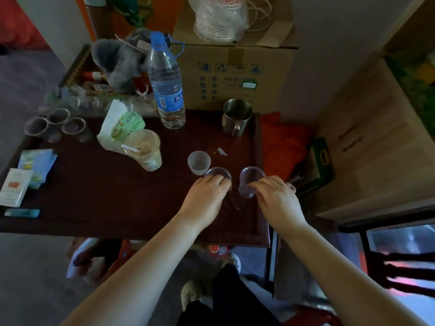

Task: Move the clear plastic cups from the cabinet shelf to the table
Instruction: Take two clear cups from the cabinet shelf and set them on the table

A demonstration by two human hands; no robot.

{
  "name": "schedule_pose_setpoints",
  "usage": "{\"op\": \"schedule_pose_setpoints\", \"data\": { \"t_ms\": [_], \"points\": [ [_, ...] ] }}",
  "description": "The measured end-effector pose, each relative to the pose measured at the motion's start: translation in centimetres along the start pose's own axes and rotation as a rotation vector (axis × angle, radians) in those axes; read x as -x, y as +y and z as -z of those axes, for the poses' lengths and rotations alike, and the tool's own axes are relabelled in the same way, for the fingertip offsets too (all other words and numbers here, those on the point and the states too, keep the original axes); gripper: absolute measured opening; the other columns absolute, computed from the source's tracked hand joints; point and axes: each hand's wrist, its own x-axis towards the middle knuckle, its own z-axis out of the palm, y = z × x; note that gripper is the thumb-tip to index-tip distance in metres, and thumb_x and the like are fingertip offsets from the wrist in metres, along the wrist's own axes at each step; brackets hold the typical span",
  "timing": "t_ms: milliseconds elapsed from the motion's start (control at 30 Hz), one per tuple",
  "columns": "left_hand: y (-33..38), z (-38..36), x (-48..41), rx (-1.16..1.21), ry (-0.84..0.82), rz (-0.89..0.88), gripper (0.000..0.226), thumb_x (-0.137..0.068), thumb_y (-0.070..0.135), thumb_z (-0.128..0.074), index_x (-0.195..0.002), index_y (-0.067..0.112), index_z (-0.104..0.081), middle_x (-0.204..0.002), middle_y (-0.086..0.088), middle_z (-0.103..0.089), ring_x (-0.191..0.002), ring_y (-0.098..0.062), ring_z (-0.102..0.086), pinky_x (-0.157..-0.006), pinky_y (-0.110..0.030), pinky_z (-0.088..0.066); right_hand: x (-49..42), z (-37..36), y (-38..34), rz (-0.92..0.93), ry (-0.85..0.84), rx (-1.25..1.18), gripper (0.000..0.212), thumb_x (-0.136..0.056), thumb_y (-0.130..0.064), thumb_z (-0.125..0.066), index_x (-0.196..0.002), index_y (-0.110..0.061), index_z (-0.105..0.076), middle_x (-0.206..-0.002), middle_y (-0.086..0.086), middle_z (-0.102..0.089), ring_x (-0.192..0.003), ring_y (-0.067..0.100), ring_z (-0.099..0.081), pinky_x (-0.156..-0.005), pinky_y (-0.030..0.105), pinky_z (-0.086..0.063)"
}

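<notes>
While both hands set cups on bench (pixel 98 191): left hand (pixel 207 194) fingers curled over left clear cup (pixel 217 174) rim; right hand (pixel 275 196) pinches tilted right clear cup (pixel 250 182). Level right cup, seat bases flat, release gently beside frosted cup (pixel 199 162).

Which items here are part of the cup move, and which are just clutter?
Job:
- left hand on a clear cup
- right hand on a second clear cup
- frosted cup beside them
- three clear cups at the table's far left
- table

Clutter:
- water bottle
- metal mug
- lidded drink cup
- cardboard box
- plush toy
</notes>
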Motion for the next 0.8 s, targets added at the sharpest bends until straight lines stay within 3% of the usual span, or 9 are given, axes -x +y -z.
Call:
{"op": "schedule_pose_setpoints", "data": {
  "t_ms": [267,567,800],
  "points": [
    [-3.0,-3.6,-7.8,-0.049,-0.065,0.002,0.027,-0.075,-0.007,-0.060,-0.096,0.009,-0.063,-0.093,-0.006,-0.064,-0.086,-0.026,-0.060,-0.065,-0.037,-0.047,-7.4,-3.5,5.9,0.017,-0.160,-0.023,0.031,-0.083,0.000,-0.057,-0.112,-0.009,-0.063,-0.106,0.006,-0.065,-0.104,0.026,-0.054,-0.084,0.041,-0.047],
    [-5.3,-6.4,-11.6,-0.103,-0.140,0.059,0.030,-0.076,-0.006,-0.062,-0.101,0.008,-0.063,-0.104,-0.008,-0.064,-0.094,-0.028,-0.060,-0.071,-0.041,-0.051,-11.0,-7.3,9.3,0.064,-0.181,-0.046,0.032,-0.079,0.003,-0.059,-0.108,-0.007,-0.065,-0.098,0.007,-0.067,-0.098,0.028,-0.057,-0.077,0.041,-0.050],
    [-5.9,-7.0,-12.2,-0.125,-0.149,0.049,0.033,-0.073,-0.008,-0.063,-0.102,0.008,-0.063,-0.104,-0.010,-0.064,-0.093,-0.030,-0.061,-0.071,-0.044,-0.052,-10.9,-8.2,9.8,0.075,-0.181,-0.080,0.030,-0.078,0.003,-0.061,-0.107,-0.004,-0.065,-0.101,0.010,-0.067,-0.102,0.030,-0.058,-0.082,0.043,-0.052]
  ]
}}
